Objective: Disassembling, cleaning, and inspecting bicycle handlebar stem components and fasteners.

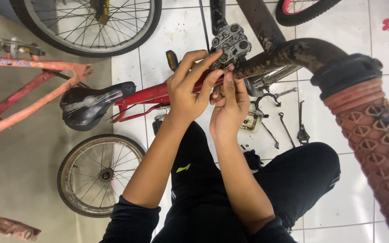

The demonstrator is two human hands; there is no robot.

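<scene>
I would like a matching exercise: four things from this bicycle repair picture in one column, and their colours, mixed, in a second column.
Things:
1. saddle
2. handlebar grip
3. stem clamp
4. bicycle frame under the hands

Colours:
A. red
B. grey metal
C. black
D. reddish brown

Pairs: 1-C, 2-D, 3-B, 4-A

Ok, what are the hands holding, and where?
Both the left hand and right hand pinch the handlebar stem clamp at its lower edge, fingertips only.
</scene>
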